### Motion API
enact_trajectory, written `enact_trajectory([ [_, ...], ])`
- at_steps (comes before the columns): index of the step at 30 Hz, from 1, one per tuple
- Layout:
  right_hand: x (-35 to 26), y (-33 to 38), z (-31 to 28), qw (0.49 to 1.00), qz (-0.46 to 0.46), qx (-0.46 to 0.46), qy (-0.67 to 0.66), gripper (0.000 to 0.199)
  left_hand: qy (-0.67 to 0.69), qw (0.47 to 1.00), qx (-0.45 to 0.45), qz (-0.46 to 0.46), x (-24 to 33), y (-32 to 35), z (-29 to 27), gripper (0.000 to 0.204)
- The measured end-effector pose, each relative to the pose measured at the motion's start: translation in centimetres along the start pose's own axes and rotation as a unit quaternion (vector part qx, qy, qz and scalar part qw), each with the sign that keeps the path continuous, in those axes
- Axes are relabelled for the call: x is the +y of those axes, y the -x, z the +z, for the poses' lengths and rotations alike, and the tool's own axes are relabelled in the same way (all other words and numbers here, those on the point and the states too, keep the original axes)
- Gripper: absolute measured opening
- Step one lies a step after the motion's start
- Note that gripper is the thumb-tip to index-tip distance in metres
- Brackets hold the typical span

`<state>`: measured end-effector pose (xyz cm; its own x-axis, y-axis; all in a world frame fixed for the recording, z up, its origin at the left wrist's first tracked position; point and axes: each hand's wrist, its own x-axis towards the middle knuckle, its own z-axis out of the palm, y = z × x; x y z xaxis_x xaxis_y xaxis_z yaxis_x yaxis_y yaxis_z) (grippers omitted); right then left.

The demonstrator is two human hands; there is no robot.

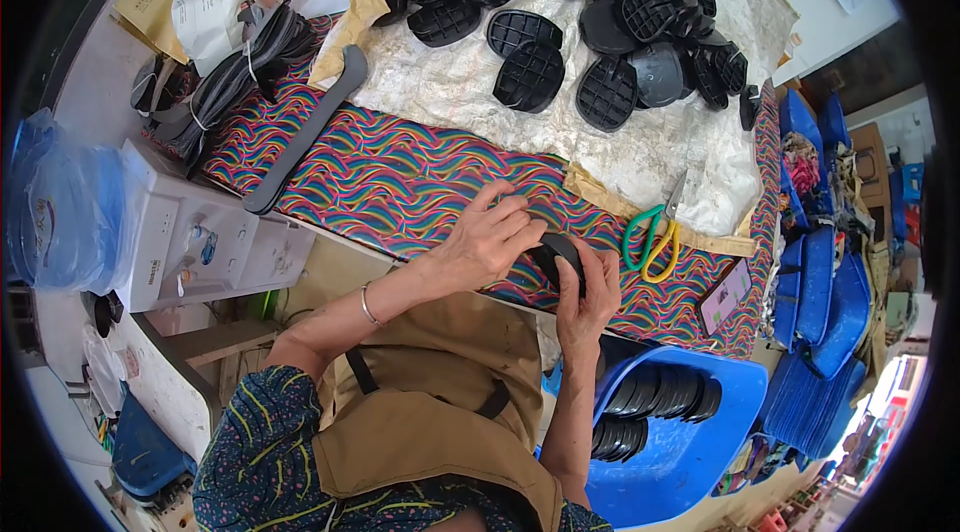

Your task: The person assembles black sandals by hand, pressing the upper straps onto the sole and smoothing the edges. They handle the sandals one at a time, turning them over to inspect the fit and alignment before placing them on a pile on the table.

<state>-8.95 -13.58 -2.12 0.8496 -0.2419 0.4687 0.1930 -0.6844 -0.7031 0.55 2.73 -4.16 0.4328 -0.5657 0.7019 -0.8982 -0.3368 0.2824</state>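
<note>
A black rounded rubber piece [557, 257], like a shoe heel, is gripped in my right hand [590, 282] just above the front edge of the table. The thumb lies along its near side and the fingers curl round its right side. My left hand [488, 237] is at the piece's left end, with thumb and fingertips pinched together against its edge. Whatever those fingertips may hold is hidden. Many more black heel pieces [528, 77] with a grid-patterned face lie on a whitish sack [440, 102] farther back.
Scissors [655, 242] with green and yellow handles and a phone [725, 297] lie to the right. A long dark strip [305, 137] and bundled black straps [230, 87] lie left. A blue bin [650, 477] with stacked black pieces stands below right; a water dispenser [200, 222] is at left.
</note>
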Motion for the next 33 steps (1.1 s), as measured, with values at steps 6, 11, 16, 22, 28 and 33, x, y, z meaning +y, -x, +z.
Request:
enact_trajectory([
  [6, 0.1, 0.2, 0.1, 0.999, 0.026, 0.02, 0.001, 0.029, -0.003, 0.999, 0.035, -0.011, -0.3, -0.1, 0.8, 0.025],
  [11, 0.0, 1.0, 0.3, 0.989, 0.095, 0.091, -0.073, 0.023, 0.219, 0.938, 0.12, -0.24, 2.6, -0.9, -0.3, 0.037],
  [16, 0.1, 2.0, 2.2, 0.857, 0.25, 0.233, -0.385, 0.031, 0.409, 0.796, 0.056, -0.443, 5.8, -1.0, -0.4, 0.044],
  [22, -0.6, 2.8, 3.1, 0.768, 0.295, 0.211, -0.527, 0.03, 0.373, 0.845, 0.068, -0.376, 6.2, -2.7, -0.3, 0.033],
  [28, -0.5, 2.4, -0.5, 0.916, 0.263, 0.139, -0.267, 0.031, 0.107, 0.982, 0.002, -0.154, 5.2, -4.3, -1.9, 0.034],
  [33, 0.2, 0.9, -3.9, 0.972, 0.183, 0.054, -0.139, 0.026, 0.046, 0.989, -0.11, -0.088, 4.0, -4.5, -1.7, 0.044],
])
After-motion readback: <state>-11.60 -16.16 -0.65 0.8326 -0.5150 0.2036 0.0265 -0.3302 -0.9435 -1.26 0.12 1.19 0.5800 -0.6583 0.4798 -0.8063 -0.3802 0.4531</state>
